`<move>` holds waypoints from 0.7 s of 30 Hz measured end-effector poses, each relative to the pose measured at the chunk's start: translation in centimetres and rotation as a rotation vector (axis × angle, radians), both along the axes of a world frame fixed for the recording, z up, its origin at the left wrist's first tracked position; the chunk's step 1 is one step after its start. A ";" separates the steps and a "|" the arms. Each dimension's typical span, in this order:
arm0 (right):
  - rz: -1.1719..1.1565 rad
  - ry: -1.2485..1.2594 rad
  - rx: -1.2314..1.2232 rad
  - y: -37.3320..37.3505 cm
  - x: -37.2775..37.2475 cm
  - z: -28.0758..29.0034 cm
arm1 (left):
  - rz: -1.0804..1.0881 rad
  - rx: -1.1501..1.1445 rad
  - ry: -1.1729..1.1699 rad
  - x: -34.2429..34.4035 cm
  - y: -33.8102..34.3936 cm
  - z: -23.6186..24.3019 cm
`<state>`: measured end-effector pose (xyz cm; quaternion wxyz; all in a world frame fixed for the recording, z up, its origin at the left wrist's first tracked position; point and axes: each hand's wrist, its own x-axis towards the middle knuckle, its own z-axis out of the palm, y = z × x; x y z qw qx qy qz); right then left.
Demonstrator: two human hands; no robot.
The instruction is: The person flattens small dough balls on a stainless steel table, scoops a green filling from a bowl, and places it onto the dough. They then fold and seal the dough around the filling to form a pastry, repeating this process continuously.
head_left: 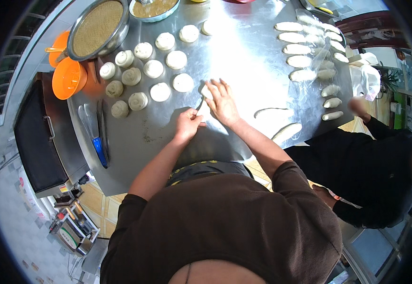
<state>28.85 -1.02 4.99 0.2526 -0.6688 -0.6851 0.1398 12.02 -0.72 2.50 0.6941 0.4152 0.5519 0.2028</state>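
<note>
A piece of white dough (207, 92) lies on the steel table in front of me. My right hand (223, 104) rests flat on it with the fingers stretched and slightly spread. Just left of it, my left hand (188, 125) pinches a thin end of the dough between thumb and fingers. Part of the dough is hidden under my right hand and lost in the glare. Several round coiled dough buns (153, 69) stand in loose rows beyond my left hand. Right of my right forearm lie a long dough strip (273, 112) and a thicker dough piece (287, 133).
A steel bowl of brown crumbly filling (98, 27), a bowl of wet filling (155, 10) and orange bowls (68, 78) are at the left back. A blue-handled spatula (99, 150) lies left. Long dough pieces (299, 61), partly under plastic film, lie right. Another person (371, 165) stands there.
</note>
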 end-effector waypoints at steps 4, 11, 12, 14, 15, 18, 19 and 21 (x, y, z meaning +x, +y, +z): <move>0.129 0.198 0.128 1.4 2.5 -0.9 | -0.038 0.029 0.026 0.0 0.4 -0.2; 0.023 0.157 -0.054 -2.4 0.9 -2.0 | -0.043 -0.011 0.018 1.7 1.8 -0.9; 0.117 0.161 -0.102 -3.2 -0.2 0.9 | -0.034 0.030 0.010 1.3 1.5 -1.8; 0.006 0.237 -0.002 -2.4 -0.7 0.8 | -0.026 0.115 -0.009 0.8 1.2 -4.2; -0.131 0.246 0.074 -1.3 -0.8 1.7 | -0.005 0.038 -0.036 1.3 1.5 -1.0; -0.010 0.259 -0.020 -0.6 0.2 -0.6 | 0.011 0.001 -0.053 1.3 1.3 -0.5; -0.018 0.249 0.001 -0.1 0.8 -0.9 | 0.031 -0.009 -0.052 1.1 1.3 -0.3; -0.012 0.218 0.023 0.7 2.1 -0.5 | 0.048 -0.007 -0.081 1.2 1.5 -0.5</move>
